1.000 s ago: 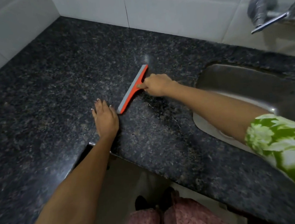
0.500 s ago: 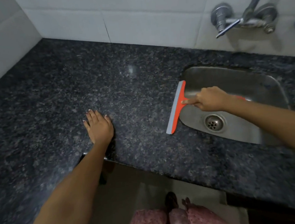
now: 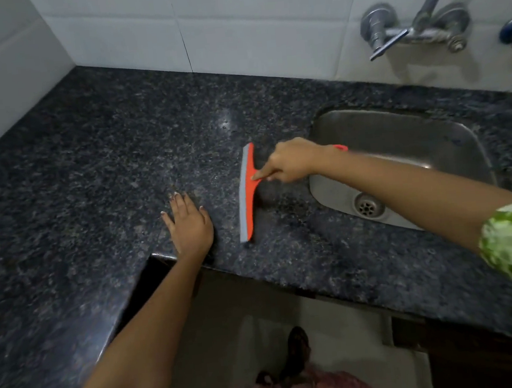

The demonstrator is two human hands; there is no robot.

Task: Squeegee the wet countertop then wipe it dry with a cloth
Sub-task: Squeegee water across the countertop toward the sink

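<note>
the right hand has its grip curled round the handle of the orange squeegee, index finger stretched along it onto the blade's back. the squeegee's grey edge lies on the dark speckled tabletop, running near to far, just left of the steel sink. the left hand lies flat with fingers straight on the tabletop, holding nothing, near the blade's near end but apart from it. a wall tap sits above the sink.
</note>
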